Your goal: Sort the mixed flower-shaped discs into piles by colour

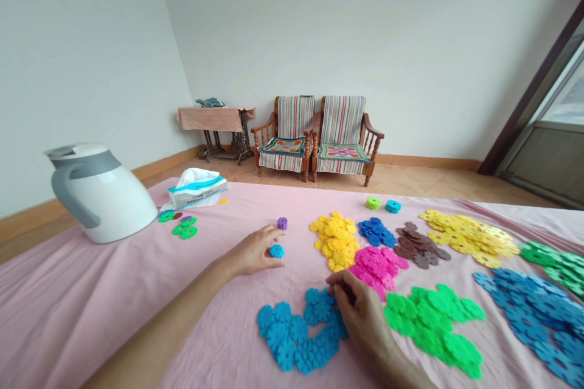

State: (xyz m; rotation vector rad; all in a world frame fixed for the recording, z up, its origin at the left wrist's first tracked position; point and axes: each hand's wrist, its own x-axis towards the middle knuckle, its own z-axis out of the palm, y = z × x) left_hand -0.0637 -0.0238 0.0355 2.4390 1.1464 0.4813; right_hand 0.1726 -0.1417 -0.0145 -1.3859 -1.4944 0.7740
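Observation:
My left hand (253,251) reaches over the pink cloth, its thumb and fingers spread around a small blue stack of flower-shaped plastic discs (276,251). A small purple stack (282,223) stands just beyond its fingertips. Over the right edge of a loose heap of blue flower discs (287,334), my right hand (358,304) has its fingers curled and pinched together. What lies between those fingertips is hidden. Beside that hand are a pink heap (376,267) and a bright green heap (433,322).
Yellow (335,240), dark blue (376,232) and brown discs (417,246) lie in heaps, with more yellow (469,234) and blue discs (538,316) rightward. Lime (373,203) and turquoise stacks (393,206) stand behind. A white jug (112,200) and tissue pack (198,189) stand left.

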